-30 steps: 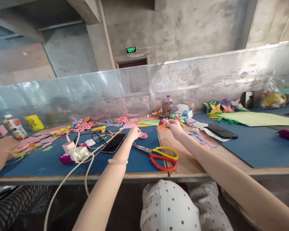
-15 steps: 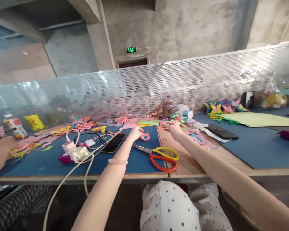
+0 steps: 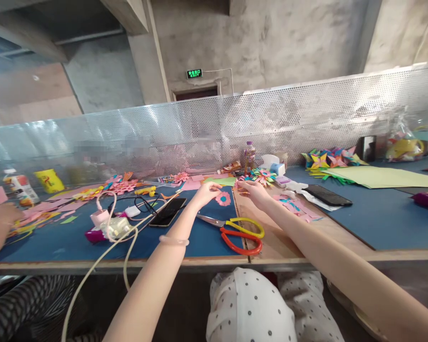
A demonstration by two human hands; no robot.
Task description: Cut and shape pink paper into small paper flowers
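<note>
My left hand (image 3: 206,192) is stretched far over the blue mat (image 3: 185,232), fingers pinched on a small pink paper flower (image 3: 223,198) with a blue centre, held just above the mat. My right hand (image 3: 254,191) reaches beside it over the bare wooden strip, fingers closed on a small pink paper piece (image 3: 241,180) near a multicoloured paper flower (image 3: 263,175). Scissors with red and yellow handles (image 3: 239,232) lie on the mat below both hands.
A black phone (image 3: 167,211), a white cable and charger (image 3: 114,227) lie left of my arm. Another phone (image 3: 327,194) rests on the right mat, with green paper (image 3: 381,176) behind. A bottle (image 3: 249,156) stands by the perforated screen. Another person's hand (image 3: 0,216) works at far left.
My left hand has lifted the pink flower off the mat and carried it right and up. My right hand has drawn slightly back toward it.
</note>
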